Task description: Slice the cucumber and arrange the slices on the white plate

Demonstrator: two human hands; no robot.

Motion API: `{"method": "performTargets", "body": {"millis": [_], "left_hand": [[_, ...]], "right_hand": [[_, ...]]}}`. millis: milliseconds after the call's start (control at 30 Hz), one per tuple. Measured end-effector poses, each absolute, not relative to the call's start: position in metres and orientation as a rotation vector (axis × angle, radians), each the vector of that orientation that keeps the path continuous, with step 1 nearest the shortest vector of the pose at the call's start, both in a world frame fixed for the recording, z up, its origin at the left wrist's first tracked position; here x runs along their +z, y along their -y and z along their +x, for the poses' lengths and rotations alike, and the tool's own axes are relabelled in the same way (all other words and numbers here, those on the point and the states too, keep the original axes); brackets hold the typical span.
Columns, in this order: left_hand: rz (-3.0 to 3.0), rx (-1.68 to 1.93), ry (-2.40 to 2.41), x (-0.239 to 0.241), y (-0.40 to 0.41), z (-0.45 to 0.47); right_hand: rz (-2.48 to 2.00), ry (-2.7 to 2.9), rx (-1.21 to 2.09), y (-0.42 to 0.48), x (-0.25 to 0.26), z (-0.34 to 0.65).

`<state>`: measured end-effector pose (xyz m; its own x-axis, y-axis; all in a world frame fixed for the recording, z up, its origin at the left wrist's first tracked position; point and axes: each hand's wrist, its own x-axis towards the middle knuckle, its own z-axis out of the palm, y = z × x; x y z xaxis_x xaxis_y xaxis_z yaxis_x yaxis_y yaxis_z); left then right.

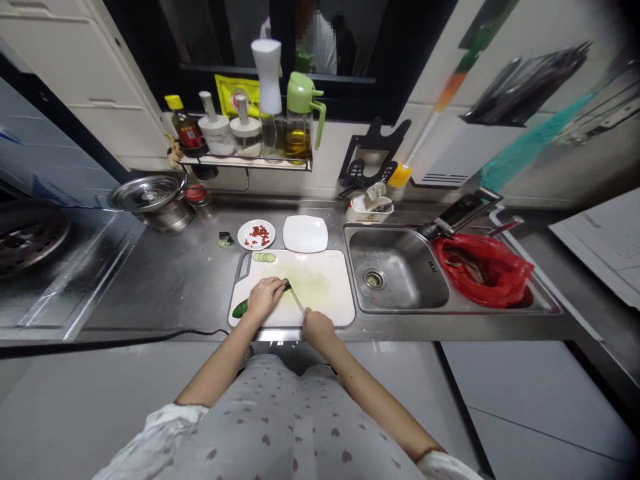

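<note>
Metal counter (165,287), with a sink (407,267) to the right and a loaded shelf (240,161) above; on it, a white cutting board (333,287). Left hand (265,297) bent over a cucumber (241,308) on the board, gripping it; right hand (319,328) closed round a knife (297,299), blade angled toward the cucumber's far end. Knife handle and cucumber's middle hidden; blade contact unclear.

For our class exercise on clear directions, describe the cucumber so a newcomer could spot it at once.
Left of the metal sink lies a white cutting board. On its left half, partly under the left hand, is the cucumber. Its dark green skin sets it apart from the pale round slices nearby.
</note>
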<state>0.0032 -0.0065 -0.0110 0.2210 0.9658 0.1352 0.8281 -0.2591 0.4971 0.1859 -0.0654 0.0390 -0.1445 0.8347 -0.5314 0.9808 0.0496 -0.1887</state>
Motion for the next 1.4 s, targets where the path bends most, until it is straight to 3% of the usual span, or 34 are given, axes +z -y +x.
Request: {"method": "performTargets", "body": {"millis": [567,1400], "left_hand": [[2.201,0.596,-1.669,-0.012,0.006,0.002],[2.200,0.605,-1.686,-0.012,0.007,0.003]], "right_hand": [[1.851,-2.073,-0.798,0.018,0.049,0.157],[1.834,-2.065,-0.758,0.050,0.043,0.176]]}}
